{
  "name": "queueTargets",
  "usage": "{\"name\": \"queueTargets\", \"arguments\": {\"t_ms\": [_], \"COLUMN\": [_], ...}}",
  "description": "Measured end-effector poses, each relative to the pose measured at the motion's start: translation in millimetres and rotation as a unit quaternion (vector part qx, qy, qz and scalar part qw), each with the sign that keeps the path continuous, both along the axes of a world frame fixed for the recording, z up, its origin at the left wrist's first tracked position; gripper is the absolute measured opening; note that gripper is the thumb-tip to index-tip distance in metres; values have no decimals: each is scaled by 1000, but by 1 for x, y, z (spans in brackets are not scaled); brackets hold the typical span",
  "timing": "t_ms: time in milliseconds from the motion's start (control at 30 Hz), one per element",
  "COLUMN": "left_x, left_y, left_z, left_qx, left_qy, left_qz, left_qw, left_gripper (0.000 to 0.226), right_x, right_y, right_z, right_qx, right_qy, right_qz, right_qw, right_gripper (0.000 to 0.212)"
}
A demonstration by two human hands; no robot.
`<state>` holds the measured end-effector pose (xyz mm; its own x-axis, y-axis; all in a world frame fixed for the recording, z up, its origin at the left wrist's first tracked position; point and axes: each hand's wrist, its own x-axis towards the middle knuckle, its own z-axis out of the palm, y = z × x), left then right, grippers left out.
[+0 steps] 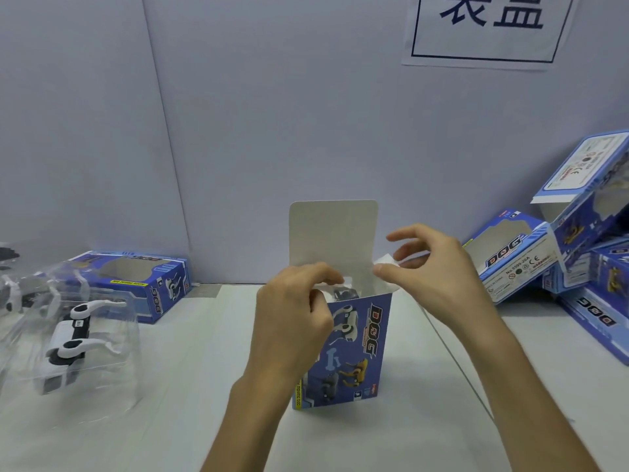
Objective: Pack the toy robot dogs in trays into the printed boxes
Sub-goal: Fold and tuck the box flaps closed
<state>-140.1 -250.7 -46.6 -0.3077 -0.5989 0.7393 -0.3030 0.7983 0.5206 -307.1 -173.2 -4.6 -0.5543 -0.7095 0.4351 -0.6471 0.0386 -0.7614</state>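
Printed boxes in a heap [578,253] hog the right end of the white counter [190,434]. They're blue ones with DOG on them, tipped against each other at odd angles. Behind it all is a pale partition wall [272,114] with a paper sign [490,28] in blue characters up top.

Over on the left sits a clear plastic tray [112,376] with a white-and-black robot dog [69,338] in it. Another tray is half cut off at the edge, so can't say much about that one. Just behind them a windowed box [136,284] lies on its side by the wall.

Dead centre, one box [357,352] stands on end with its top open and its long lid flap [333,233] sticking straight up. A bit of grey toy shows inside the mouth. Left hand [292,321] has its fingers curled over the box's top left edge, gripping it. Right hand [439,277] pinches the small side flap [384,258] at the top right corner between thumb and a finger, index finger sticking out.
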Motion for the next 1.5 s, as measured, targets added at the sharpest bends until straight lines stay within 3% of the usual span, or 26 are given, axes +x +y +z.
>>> {"name": "queueTargets", "arguments": {"t_ms": [167, 267, 433, 533, 633, 733, 800, 867, 1000, 1133, 1233, 1300, 1400, 1500], "left_x": [-5, -11, -8, -8, -8, -9, -10, -10, -10, -8, -5, -4, -1, 2], "left_y": [15, 23, 20, 18, 16, 17, 20, 21, 20, 14, 12, 12, 10, 10], "left_z": [10, 10, 11, 10, 8, 8, 8, 8, 7, 5, 7, 10, 14, 18], "left_qx": [-40, -93, -100, -68, -47, -60, -85, -90, -87, -58, -43, -34, -27, -15], "left_qy": [-119, -165, -231, -235, -230, -211, -211, -217, -243, -254, -247, -253, -268, -267], "left_qz": [47, 62, 94, 84, 76, 70, 68, 65, 72, 36, 2, -34, -86, -138], "left_qw": [991, 980, 963, 966, 969, 973, 971, 970, 964, 965, 968, 966, 959, 954], "left_gripper": [31, 27, 26, 33, 30, 32, 39, 40, 34, 32, 28, 26, 25, 23], "right_x": [8, 11, 16, 3, -6, -10, -12, -12, -8, -7, -12, -16, -16, -9], "right_y": [-10, -13, -17, -17, -20, -26, -30, -33, -40, -45, -38, -31, -21, -14], "right_z": [-7, -10, -15, -15, -25, -37, -39, -38, -35, -34, -27, -19, -7, 5], "right_qx": [-35, -58, -10, -38, -46, -25, -12, -2, 4, -18, 19, 24, -79, -195], "right_qy": [2, 6, 101, 40, -88, -284, -340, -320, -270, -230, -190, -166, -166, -121], "right_qz": [-15, 8, 70, 103, 110, 145, 195, 214, 142, 103, 104, 119, 177, 196], "right_qw": [999, 998, 992, 993, 989, 947, 920, 923, 952, 967, 976, 979, 967, 953], "right_gripper": [55, 46, 34, 24, 37, 44, 39, 36, 33, 9, 34, 35, 17, 32]}}
